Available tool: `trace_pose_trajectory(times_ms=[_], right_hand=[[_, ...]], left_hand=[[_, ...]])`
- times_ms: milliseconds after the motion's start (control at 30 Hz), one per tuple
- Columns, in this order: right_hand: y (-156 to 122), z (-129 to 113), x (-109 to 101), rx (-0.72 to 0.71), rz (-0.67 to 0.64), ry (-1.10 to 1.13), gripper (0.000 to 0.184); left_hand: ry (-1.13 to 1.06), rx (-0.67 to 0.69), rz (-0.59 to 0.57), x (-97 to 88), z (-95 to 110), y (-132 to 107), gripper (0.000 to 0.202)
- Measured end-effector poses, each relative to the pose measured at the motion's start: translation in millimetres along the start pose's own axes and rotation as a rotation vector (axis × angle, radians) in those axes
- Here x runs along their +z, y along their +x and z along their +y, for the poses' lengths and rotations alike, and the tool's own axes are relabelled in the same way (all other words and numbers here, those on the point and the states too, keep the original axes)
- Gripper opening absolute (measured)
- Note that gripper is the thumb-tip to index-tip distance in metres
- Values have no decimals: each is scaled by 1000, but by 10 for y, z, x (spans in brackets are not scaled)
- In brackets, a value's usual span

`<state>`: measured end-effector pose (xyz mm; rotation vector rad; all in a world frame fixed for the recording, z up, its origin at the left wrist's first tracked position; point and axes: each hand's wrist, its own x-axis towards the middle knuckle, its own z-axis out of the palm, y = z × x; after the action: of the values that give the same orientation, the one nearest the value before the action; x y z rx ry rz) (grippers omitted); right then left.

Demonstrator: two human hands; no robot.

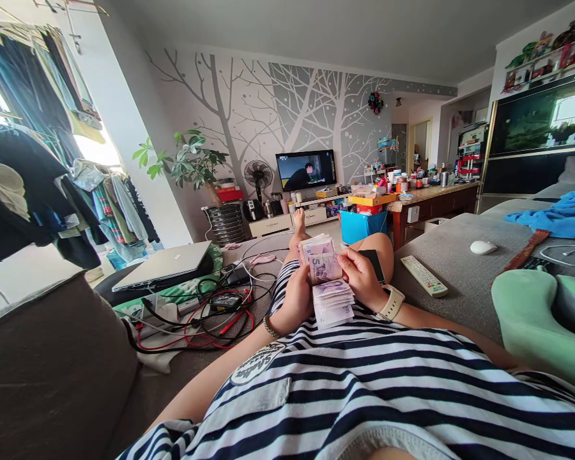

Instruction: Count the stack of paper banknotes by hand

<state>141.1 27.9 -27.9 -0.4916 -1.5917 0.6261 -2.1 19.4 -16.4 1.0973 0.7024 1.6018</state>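
Observation:
I lie back on a grey sofa in a striped top. My left hand (296, 300) is closed round a thick stack of purple banknotes (333, 301), fanned out over my lap. My right hand (361, 276), with a pale watch on its wrist, pinches the top note (322, 267) and bends it up from the stack. A dark phone (374, 263) lies on my knee just behind the right hand.
A remote control (424, 276) and a white mouse (483, 247) lie on the sofa at right, beside green cushions (527, 313). At left sit a closed laptop (165, 265) and tangled cables (211, 316). A television (306, 170), a fan and a cluttered table stand beyond.

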Motion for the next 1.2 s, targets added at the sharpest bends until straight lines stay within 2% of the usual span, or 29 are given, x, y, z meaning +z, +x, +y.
trace_pose_trajectory(times_ms=[133, 267, 433, 533, 700, 833, 967, 1100, 1200], right_hand=[[-3, 13, 1, 4, 3, -1, 38], [3, 40, -4, -18, 4, -32, 44], [2, 54, -1, -51, 41, 10, 48], [3, 42, 4, -43, 43, 52, 51], [39, 115, 5, 31, 123, -17, 39], [65, 212, 7, 121, 152, -61, 37], [64, 212, 4, 83, 133, -124, 39], [52, 166, -4, 51, 121, -141, 40], [46, 149, -5, 51, 122, -135, 39]], left_hand=[[2, 5, -6, 1, 9, -10, 14], [28, 9, 53, -4, 21, -30, 11], [-78, -89, 3, -11, -2, -28, 15], [-82, -86, 31, 19, 15, -46, 13], [-79, -80, 50, 73, 83, -109, 9], [-62, -111, 39, 75, 100, -141, 14], [-57, -114, 23, 59, 75, -129, 21], [-89, -105, 24, 36, 23, -75, 14], [-109, -129, 17, 11, -17, -30, 18]])
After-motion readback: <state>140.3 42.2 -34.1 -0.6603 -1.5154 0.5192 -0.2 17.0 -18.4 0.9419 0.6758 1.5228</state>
